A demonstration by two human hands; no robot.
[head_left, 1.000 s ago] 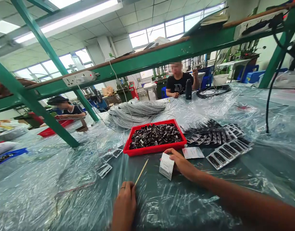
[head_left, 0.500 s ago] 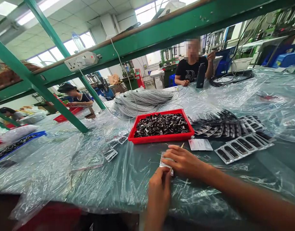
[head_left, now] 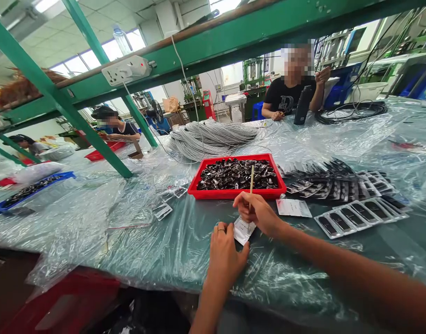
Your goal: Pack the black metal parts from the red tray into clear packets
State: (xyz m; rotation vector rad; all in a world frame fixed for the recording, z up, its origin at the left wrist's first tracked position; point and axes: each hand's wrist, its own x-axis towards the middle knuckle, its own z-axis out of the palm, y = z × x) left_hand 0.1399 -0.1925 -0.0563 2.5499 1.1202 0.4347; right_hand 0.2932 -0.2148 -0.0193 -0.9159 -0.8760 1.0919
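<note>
A small white printed packet (head_left: 243, 230) lies on the plastic-covered table in front of me. My left hand (head_left: 224, 254) grips it at its near end, fingers along the left edge and thumb at the lower right. A ring shows on one finger. Over the packet's far end, my right hand (head_left: 259, 213) is closed round a thin wooden stick (head_left: 252, 181) that points upward. The stick's lower end is partly hidden by the fingers. Just beyond the hands stands a red tray (head_left: 216, 195) full of small black parts.
Another white printed packet (head_left: 294, 208) lies right of the tray. Clear blister packs with black pieces (head_left: 359, 213) overlap on the right. Behind the tray sits a coil of grey cable (head_left: 213, 139). A green shelf frame (head_left: 213, 48) crosses above. A co-worker (head_left: 291, 95) sits opposite.
My right hand has lifted slightly, and the stick now stands upright in it. My left fingers have shifted to the packet's left edge, leaving more of the packet exposed. The view has shifted slightly.
</note>
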